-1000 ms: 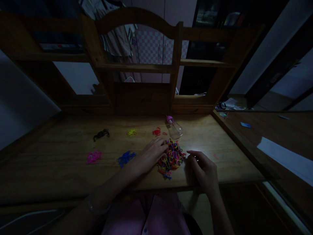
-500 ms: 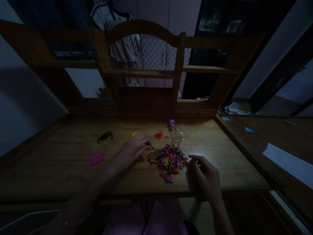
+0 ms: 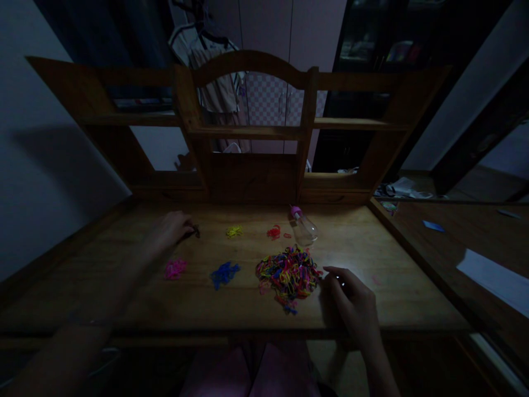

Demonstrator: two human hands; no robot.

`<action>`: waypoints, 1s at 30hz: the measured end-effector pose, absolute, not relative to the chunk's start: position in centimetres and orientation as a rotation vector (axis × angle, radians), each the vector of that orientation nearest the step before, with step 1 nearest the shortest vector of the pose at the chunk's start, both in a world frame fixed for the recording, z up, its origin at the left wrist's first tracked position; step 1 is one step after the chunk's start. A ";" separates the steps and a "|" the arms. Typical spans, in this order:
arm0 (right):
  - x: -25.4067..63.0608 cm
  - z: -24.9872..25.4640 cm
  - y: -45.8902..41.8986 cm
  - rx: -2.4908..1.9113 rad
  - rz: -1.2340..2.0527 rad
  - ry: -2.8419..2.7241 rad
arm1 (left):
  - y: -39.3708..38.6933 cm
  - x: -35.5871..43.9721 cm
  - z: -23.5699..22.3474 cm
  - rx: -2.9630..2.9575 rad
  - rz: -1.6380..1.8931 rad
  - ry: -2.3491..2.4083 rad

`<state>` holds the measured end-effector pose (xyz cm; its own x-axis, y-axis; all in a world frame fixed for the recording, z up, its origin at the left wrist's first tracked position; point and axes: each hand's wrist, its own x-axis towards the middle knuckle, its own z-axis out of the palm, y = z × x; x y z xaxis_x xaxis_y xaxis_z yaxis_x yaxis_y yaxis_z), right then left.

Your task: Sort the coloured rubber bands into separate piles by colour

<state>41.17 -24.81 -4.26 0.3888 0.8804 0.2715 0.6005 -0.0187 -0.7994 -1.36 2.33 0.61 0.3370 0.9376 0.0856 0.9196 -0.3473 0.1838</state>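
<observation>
A heaped pile of mixed small coloured rubber bands point(image 3: 288, 273) lies on the wooden desk. My right hand point(image 3: 355, 300) rests at its right edge, thumb and forefinger curled close together; a small glint shows between the fingers, but what they hold is unclear. Reaching far left, my left hand point(image 3: 173, 229) is slightly blurred, its fingertips bent down at a small heap of black bands point(image 3: 195, 231), mostly covered by the hand. Separate heaps lie around: pink bands point(image 3: 176, 269), blue bands point(image 3: 224, 274), yellow bands point(image 3: 234, 231) and red bands point(image 3: 273, 232).
A clear bulb-shaped bottle with a pink cap point(image 3: 305, 227) lies behind the mixed pile. A wooden shelf unit point(image 3: 252, 132) rises along the desk's back edge. On the right, a lower brown surface holds white paper point(image 3: 494, 281) and a blue card point(image 3: 433, 226).
My left hand has moved left from the mixed pile to the black heap, uncovering the blue heap. My right hand stays beside the pile. The view has shifted slightly.
</observation>
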 end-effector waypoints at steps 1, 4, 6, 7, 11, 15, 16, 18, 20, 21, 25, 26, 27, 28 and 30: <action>41.1 -4.2 -24.8 -1.717 0.379 -1.309 | 2.1 -0.9 0.8 2.516 0.295 1.719; 41.1 -4.2 -24.9 -1.716 0.376 -1.303 | 0.5 1.8 2.0 2.636 0.375 1.663; 41.1 -4.2 -24.9 -1.717 0.373 -1.303 | -1.6 4.6 2.9 2.676 0.434 1.575; 41.1 -4.2 -24.9 -1.717 0.373 -1.304 | -2.9 6.2 3.3 2.683 0.492 1.458; 41.1 -4.2 -24.7 -1.710 0.373 -1.309 | -8.6 12.4 3.5 2.566 0.494 1.002; 41.1 -4.2 -24.8 -1.696 0.379 -1.328 | -11.7 17.2 2.1 2.527 0.535 0.775; 41.1 -4.2 -24.8 -1.695 0.379 -1.332 | -11.9 18.2 1.8 2.537 0.543 0.733; 41.1 -4.2 -24.9 -1.698 0.381 -1.333 | -11.6 20.0 1.1 2.583 0.540 0.674; 41.1 -4.2 -24.9 -1.702 0.389 -1.329 | -10.9 21.6 0.5 2.650 0.522 0.644; 41.1 -4.2 -24.9 -1.700 0.392 -1.328 | -10.6 22.2 0.2 2.681 0.511 0.634; 41.2 -4.3 -25.0 -1.682 0.389 -1.333 | -9.5 23.6 -0.6 2.740 0.496 0.596; 41.1 -4.3 -25.0 -1.678 0.391 -1.333 | -9.4 23.7 -0.8 2.747 0.494 0.588; 41.1 -4.3 -25.0 -1.673 0.395 -1.331 | -9.3 23.7 -0.8 2.756 0.490 0.582; 41.1 -4.3 -25.0 -1.668 0.403 -1.327 | -9.2 23.7 -0.8 2.768 0.484 0.574; 41.1 -4.1 -24.8 -1.659 0.419 -1.327 | -9.1 23.5 -0.7 2.773 0.487 0.568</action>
